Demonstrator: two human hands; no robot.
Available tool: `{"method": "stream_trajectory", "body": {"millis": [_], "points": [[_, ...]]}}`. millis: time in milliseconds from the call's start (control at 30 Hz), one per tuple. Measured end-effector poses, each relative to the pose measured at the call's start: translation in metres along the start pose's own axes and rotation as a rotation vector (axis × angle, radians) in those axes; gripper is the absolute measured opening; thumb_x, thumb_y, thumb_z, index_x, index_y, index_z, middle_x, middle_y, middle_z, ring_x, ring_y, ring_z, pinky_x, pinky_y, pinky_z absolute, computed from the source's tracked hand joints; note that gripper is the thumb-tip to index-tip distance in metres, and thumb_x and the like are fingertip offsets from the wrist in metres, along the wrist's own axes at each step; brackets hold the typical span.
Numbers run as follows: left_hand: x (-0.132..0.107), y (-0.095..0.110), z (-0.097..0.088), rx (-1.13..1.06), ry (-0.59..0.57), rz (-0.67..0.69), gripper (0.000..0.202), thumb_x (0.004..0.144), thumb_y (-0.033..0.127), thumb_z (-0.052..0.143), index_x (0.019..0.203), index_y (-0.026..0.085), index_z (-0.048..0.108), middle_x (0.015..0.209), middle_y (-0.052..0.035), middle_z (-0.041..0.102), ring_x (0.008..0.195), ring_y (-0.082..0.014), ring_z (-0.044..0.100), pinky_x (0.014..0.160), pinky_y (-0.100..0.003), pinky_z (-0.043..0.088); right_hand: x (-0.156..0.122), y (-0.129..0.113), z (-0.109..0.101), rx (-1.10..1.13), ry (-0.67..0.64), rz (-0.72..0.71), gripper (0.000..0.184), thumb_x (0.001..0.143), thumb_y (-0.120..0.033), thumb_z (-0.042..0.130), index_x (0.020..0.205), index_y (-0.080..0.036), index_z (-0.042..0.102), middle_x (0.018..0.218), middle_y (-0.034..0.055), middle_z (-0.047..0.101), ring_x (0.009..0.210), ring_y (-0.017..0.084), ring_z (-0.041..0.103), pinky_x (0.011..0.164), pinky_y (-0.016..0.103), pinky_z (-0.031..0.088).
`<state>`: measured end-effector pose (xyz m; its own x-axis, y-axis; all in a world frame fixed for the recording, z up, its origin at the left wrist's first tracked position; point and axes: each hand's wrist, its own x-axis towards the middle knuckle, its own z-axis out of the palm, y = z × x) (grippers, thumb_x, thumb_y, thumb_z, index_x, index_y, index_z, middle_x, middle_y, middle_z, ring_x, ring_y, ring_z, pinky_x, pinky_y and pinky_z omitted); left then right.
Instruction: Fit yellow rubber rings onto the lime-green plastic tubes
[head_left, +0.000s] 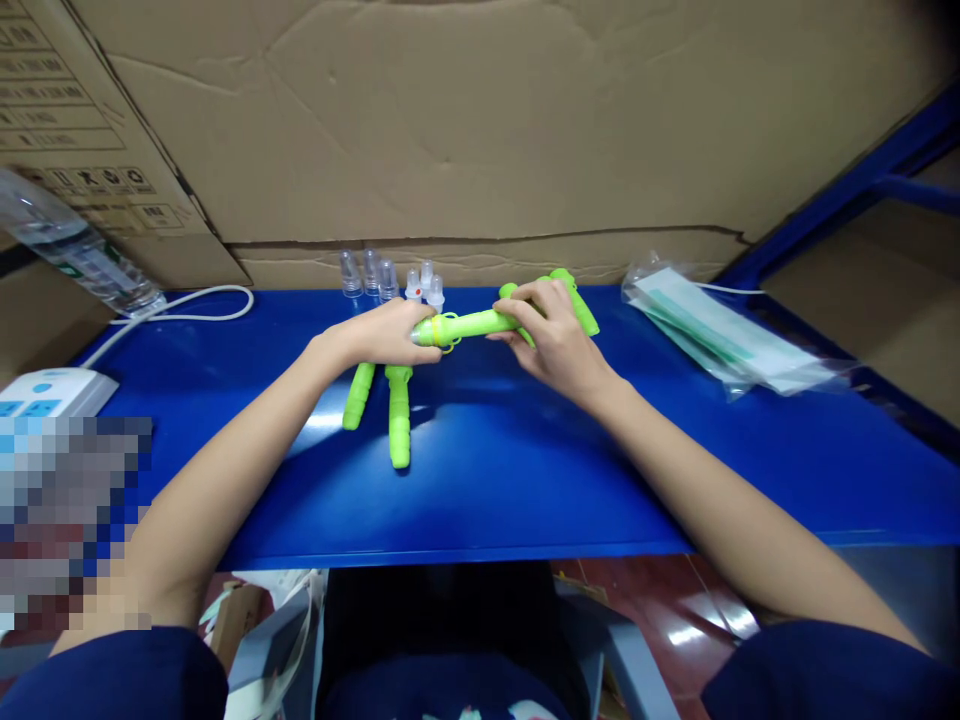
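A lime-green ribbed tube (pixel 480 324), shaped like a small flashlight, is held nearly level above the blue table. My left hand (pixel 390 332) is closed around its clear left end, beside a yellow ring and a thin loop. The fingers of my right hand (pixel 551 335) pinch its right end. Below my left hand lie two green handle-shaped pieces (pixel 400 420), their upper ends partly covered. More green pieces (pixel 576 300) rest behind my right hand, partly hidden. Several clear plastic caps (pixel 350 274) stand at the back, with smaller clear pieces (pixel 436 291) beside them, one showing a red spot.
The blue table (pixel 525 480) backs onto a cardboard wall (pixel 450 130). At left are a water bottle (pixel 90 255), a white power strip (pixel 67 390) with its cable, and a pixelated patch. Plastic-wrapped packets (pixel 720 330) lie at right near a blue metal frame (pixel 840 180).
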<state>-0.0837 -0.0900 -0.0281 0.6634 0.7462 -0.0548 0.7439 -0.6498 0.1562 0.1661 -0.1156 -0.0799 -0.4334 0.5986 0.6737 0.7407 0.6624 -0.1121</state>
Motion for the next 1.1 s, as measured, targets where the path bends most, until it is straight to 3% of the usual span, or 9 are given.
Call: {"method": "stream_trajectory", "body": {"millis": [100, 200, 267, 367, 467, 633, 833, 1100], "points": [[0.0, -0.002, -0.001, 0.018, 0.054, -0.04, 0.038, 0.082, 0.044, 0.061, 0.104, 0.014, 0.068, 0.086, -0.0081, 0.072, 0.077, -0.0231, 0.067, 0.065, -0.029, 0.045, 0.0, -0.002, -0.004, 0.114, 0.027, 0.118, 0.047, 0.096, -0.062, 0.051, 0.114, -0.021, 0.064, 0.109, 0.0142, 0.068, 0.101, 0.031, 0.063, 0.09, 0.051, 0.05], [0.001, -0.004, 0.003, 0.06, 0.102, -0.065, 0.039, 0.081, 0.044, 0.062, 0.105, 0.015, 0.069, 0.086, -0.0097, 0.072, 0.079, -0.0252, 0.067, 0.066, -0.031, 0.046, 0.001, 0.0, -0.004, 0.351, -0.045, 0.381, 0.053, 0.093, -0.071, 0.047, 0.097, -0.022, 0.065, 0.091, 0.0108, 0.069, 0.084, 0.026, 0.066, 0.077, 0.045, 0.056], [0.002, -0.006, 0.006, 0.061, 0.121, -0.066, 0.037, 0.081, 0.043, 0.063, 0.106, 0.016, 0.069, 0.085, -0.0093, 0.072, 0.079, -0.0249, 0.068, 0.066, -0.03, 0.047, 0.002, 0.002, -0.001, 0.541, -0.028, 0.463, 0.053, 0.083, -0.075, 0.061, 0.096, -0.024, 0.063, 0.094, 0.0083, 0.069, 0.084, 0.024, 0.067, 0.073, 0.039, 0.058], [0.003, -0.008, 0.007, 0.063, 0.133, -0.072, 0.036, 0.082, 0.042, 0.062, 0.106, 0.015, 0.068, 0.085, -0.0092, 0.071, 0.078, -0.0244, 0.067, 0.065, -0.03, 0.046, 0.003, 0.007, 0.002, 0.755, 0.092, 0.519, 0.065, 0.068, -0.074, 0.077, 0.11, -0.028, 0.059, 0.108, 0.0063, 0.069, 0.092, 0.02, 0.069, 0.074, 0.033, 0.061], [0.002, -0.008, 0.007, 0.062, 0.152, -0.067, 0.042, 0.083, 0.043, 0.062, 0.116, 0.016, 0.065, 0.086, -0.0086, 0.071, 0.079, -0.0249, 0.067, 0.064, -0.029, 0.045, 0.003, 0.011, 0.003, 0.886, -0.007, 0.625, 0.058, 0.073, -0.071, 0.076, 0.103, -0.023, 0.062, 0.094, 0.0059, 0.07, 0.073, 0.017, 0.069, 0.064, 0.031, 0.062], [0.001, -0.005, 0.007, 0.01, 0.186, -0.032, 0.045, 0.085, 0.041, 0.061, 0.124, 0.019, 0.061, 0.082, -0.0047, 0.07, 0.073, -0.0216, 0.064, 0.065, -0.028, 0.043, 0.002, 0.015, 0.001, 0.949, 0.035, 0.589, 0.05, 0.067, -0.058, 0.087, 0.097, -0.022, 0.067, 0.094, 0.0036, 0.071, 0.075, 0.016, 0.07, 0.077, 0.033, 0.064], [0.002, -0.011, 0.006, -0.043, 0.171, -0.032, 0.03, 0.086, 0.038, 0.06, 0.106, 0.017, 0.064, 0.082, -0.0046, 0.069, 0.066, -0.0177, 0.061, 0.059, -0.026, 0.038, 0.002, 0.027, -0.003, 0.894, 0.153, 0.633, 0.051, 0.066, -0.064, 0.084, 0.095, -0.025, 0.065, 0.095, 0.0056, 0.073, 0.082, 0.02, 0.073, 0.082, 0.038, 0.064], [0.002, -0.027, 0.008, -0.116, 0.195, -0.039, 0.038, 0.084, 0.043, 0.059, 0.113, 0.018, 0.06, 0.089, -0.0053, 0.07, 0.076, -0.0202, 0.065, 0.067, -0.028, 0.043, 0.0, 0.043, 0.004, 0.916, 0.249, 0.669, 0.048, 0.066, -0.06, 0.085, 0.093, -0.026, 0.065, 0.096, 0.0042, 0.072, 0.083, 0.021, 0.073, 0.09, 0.041, 0.063]]}}
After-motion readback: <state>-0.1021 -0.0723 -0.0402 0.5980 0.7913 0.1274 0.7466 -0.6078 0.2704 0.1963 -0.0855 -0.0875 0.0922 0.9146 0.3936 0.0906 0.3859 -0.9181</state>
